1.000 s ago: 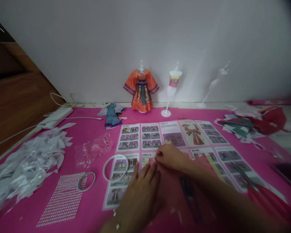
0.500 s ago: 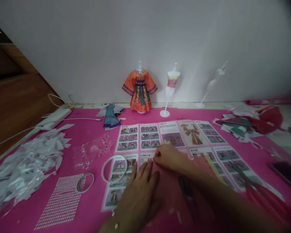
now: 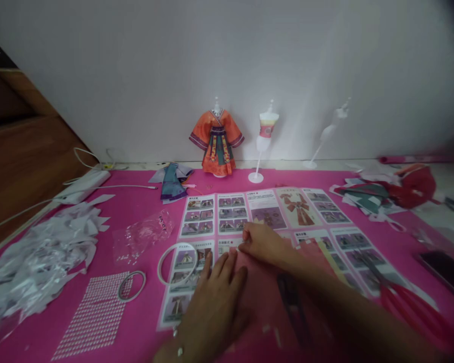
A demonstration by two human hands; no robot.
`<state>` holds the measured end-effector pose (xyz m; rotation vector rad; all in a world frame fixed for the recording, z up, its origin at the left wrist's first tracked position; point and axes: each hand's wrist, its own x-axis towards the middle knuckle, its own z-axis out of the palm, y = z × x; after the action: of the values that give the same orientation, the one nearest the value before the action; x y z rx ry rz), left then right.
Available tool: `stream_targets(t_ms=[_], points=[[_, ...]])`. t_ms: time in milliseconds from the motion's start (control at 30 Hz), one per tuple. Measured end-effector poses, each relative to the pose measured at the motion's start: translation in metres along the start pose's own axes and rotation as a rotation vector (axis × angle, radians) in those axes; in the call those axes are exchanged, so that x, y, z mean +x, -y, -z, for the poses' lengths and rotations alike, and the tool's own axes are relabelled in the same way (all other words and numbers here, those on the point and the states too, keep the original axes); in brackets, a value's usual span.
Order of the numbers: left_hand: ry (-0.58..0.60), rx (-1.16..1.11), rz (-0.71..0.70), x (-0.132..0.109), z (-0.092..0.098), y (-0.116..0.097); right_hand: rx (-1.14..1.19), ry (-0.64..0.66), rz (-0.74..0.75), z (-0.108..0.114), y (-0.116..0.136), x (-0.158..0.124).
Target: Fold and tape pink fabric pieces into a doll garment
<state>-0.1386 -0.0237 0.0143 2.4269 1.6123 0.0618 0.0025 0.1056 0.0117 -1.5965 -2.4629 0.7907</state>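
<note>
My left hand (image 3: pixel 214 302) lies flat with its fingers stretched out, pressing a pink paper piece (image 3: pixel 265 297) onto the instruction sheet (image 3: pixel 227 219). My right hand (image 3: pixel 263 242) is curled, its fingertips pinched at the far left corner of that pink piece. The paper runs back under both forearms. Two white tape rings (image 3: pixel 130 285) lie just left of my left hand, one overlapping the sheet.
A dressed orange paper doll stand (image 3: pixel 216 138), a half-dressed stand (image 3: pixel 265 138) and a bare stand (image 3: pixel 327 133) line the wall. White paper scraps (image 3: pixel 38 259) pile at left. A gem sticker sheet (image 3: pixel 94 315), a plastic bag (image 3: pixel 144 234), red scissors (image 3: pixel 404 302) and a phone (image 3: pixel 444 272) lie around.
Both hands stay almost in place on the pink paper. The view has shifted slightly, nothing was picked up or let go.
</note>
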Motion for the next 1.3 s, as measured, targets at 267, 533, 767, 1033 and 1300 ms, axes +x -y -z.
stream_targets(t_ms=[267, 533, 767, 1033, 1300], points=[[-0.007, 0.01, -0.003, -0.001, -0.002, 0.0, 0.01, -0.007, -0.013, 0.001, 0.001, 0.0], [-0.078, 0.019, -0.009, -0.001, -0.003, -0.001, -0.02, -0.011, -0.031, 0.003, 0.006, -0.004], [-0.085, 0.018, -0.017, -0.002, -0.003, 0.0, -0.057, -0.023, -0.042, 0.002, 0.01, -0.009], [-0.092, 0.016, -0.029, -0.002, -0.005, 0.003, -0.004, -0.069, -0.003, 0.008, 0.01, -0.013], [-0.121, 0.011, -0.033, -0.004, -0.004, 0.003, 0.15, -0.027, 0.065, 0.017, -0.003, -0.086]])
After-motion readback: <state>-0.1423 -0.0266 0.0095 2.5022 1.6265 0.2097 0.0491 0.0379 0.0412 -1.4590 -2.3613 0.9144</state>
